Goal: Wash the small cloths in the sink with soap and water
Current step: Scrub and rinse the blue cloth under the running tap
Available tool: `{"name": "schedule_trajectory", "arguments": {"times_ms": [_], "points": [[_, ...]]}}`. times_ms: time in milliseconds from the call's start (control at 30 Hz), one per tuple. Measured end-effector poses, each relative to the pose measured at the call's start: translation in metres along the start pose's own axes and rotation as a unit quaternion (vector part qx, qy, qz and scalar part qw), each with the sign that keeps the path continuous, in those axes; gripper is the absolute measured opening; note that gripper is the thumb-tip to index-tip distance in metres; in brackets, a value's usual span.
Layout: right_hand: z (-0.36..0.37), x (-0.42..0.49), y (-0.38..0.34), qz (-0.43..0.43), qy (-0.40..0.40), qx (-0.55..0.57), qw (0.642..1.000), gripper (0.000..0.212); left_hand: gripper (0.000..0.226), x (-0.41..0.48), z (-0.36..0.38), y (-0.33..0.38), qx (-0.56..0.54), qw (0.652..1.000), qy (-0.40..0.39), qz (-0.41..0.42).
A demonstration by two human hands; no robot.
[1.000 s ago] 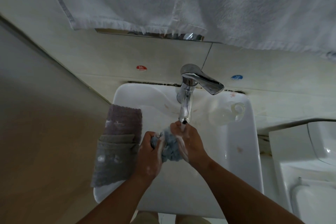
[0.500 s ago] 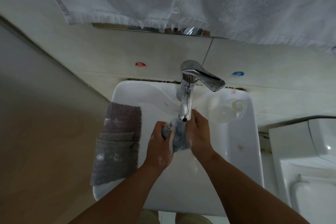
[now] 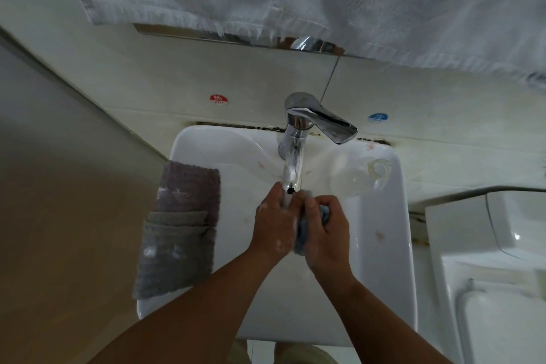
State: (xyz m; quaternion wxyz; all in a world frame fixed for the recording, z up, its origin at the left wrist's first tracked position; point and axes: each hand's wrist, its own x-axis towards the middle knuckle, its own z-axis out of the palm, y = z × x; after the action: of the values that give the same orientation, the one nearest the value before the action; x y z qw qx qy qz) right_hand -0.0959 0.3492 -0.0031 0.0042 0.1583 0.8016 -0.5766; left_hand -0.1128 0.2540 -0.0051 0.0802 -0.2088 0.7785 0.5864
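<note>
Head view: the left hand (image 3: pixel 273 221) and right hand (image 3: pixel 326 233), both soapy, grasp the blue cloth (image 3: pixel 300 235) between them with fingers curled round it. They hold it over the sink (image 3: pixel 396 245), directly beneath the tap (image 3: pixel 292 168).

Grey cloths (image 3: pixel 180 230) overhang the left rim.

Risk: the knuckles are close to the spout, so a knock or splash beyond the basin is likely. The overhanging cloths could slide off.

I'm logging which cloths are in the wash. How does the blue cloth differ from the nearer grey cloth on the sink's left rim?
The blue cloth is bunched, gripped between the left hand and right hand under the running tap; the grey cloth lies spread over the sink rim, untouched. The blue cloth is mostly hidden; the grey cloth shows fully. Both are small cloths.
</note>
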Motion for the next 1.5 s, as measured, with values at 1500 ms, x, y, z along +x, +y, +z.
{"name": "schedule_trajectory", "arguments": {"times_ms": [1500], "points": [[0.017,0.017,-0.006,0.096,-0.045,-0.024,0.994,0.014,0.018,-0.041,-0.009,-0.004,-0.046,0.998,-0.035,-0.009]]}}
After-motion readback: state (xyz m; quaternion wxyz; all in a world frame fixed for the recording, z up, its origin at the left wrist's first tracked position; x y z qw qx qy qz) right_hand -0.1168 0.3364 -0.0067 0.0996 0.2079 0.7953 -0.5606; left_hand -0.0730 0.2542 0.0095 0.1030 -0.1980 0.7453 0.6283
